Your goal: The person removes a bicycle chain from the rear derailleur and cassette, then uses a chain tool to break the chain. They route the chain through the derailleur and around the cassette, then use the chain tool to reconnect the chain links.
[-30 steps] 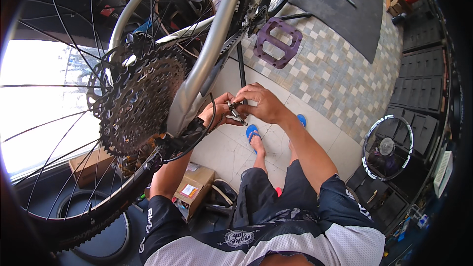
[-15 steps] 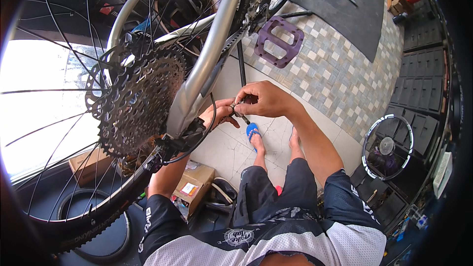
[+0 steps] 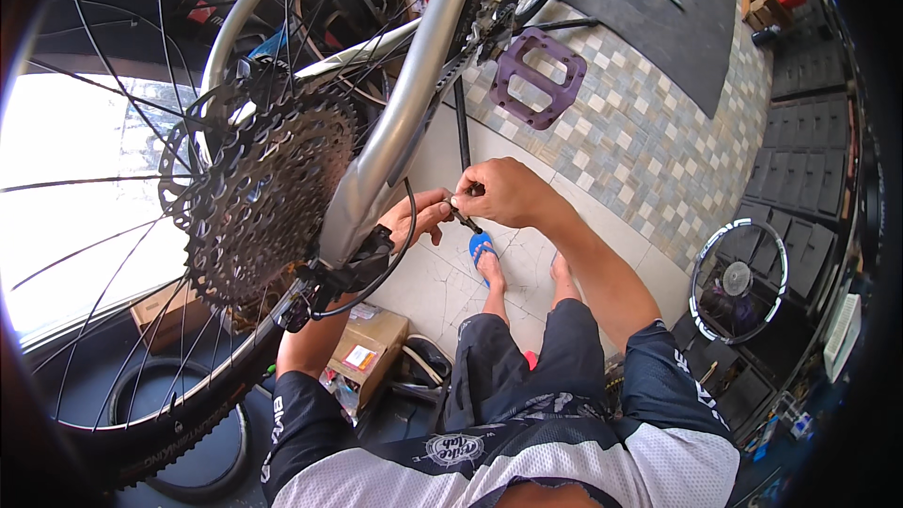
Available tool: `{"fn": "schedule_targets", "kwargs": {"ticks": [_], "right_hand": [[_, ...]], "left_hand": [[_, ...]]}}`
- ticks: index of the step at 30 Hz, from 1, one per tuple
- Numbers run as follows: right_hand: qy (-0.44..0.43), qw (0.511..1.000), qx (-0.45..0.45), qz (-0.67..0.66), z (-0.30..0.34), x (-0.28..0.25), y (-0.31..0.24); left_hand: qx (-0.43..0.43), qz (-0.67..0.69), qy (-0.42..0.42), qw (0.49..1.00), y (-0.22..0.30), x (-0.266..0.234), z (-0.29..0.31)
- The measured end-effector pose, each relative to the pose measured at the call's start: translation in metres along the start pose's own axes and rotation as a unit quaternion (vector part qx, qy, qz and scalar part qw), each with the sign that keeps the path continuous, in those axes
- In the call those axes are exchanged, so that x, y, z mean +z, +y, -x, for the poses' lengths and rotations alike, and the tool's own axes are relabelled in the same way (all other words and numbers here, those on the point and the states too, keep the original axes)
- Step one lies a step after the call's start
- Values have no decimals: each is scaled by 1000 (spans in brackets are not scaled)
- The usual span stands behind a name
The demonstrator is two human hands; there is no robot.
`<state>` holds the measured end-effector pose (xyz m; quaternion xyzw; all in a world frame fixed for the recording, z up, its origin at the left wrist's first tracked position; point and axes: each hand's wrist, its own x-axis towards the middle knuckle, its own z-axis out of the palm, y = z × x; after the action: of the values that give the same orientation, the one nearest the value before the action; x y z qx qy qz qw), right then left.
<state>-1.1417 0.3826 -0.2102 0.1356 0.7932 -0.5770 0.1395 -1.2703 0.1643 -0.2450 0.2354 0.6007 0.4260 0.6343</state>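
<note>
My right hand [image 3: 499, 193] is in front of my body, its thumb and fingertips pinched at a small dark piece [image 3: 458, 213] whose kind I cannot make out. Against the same spot, the bent fingers of my left hand [image 3: 417, 216] are closed, partly behind the bike's rear end. A thin black cable [image 3: 411, 245] loops past the left hand to the rear derailleur [image 3: 343, 273]. Beside it are the large dark cassette [image 3: 263, 188] and the silver frame tube [image 3: 400, 113]. The purple flat pedal [image 3: 538, 80] is beyond my right hand.
The spoked rear wheel with its black tire [image 3: 141, 456] fills the left side. A cardboard box [image 3: 372, 348] is on the floor below my left arm. A black bar [image 3: 462, 127] stands behind my hands. At right are dark drawers [image 3: 800, 169] and a wheel rim [image 3: 698, 296].
My right hand has shifted slightly, its fingers curling more tightly. The left fingers have drawn closer together. The pedal appears a little farther right.
</note>
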Motion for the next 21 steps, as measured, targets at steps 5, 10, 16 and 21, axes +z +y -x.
{"fn": "schedule_targets", "kwargs": {"ticks": [5,10,16,21], "right_hand": [[-23,998,-8,-57,-4,-8,7],[7,998,-13,-59,0,-1,5],[-35,988,-9,-150,0,-2,15],[-107,964,0,-243,-3,-2,24]], "left_hand": [[38,21,-11,999,18,0,1],[11,-24,3,1000,24,4,4],[36,-1,-33,999,20,-1,5],[52,41,-71,995,4,-9,0]]}}
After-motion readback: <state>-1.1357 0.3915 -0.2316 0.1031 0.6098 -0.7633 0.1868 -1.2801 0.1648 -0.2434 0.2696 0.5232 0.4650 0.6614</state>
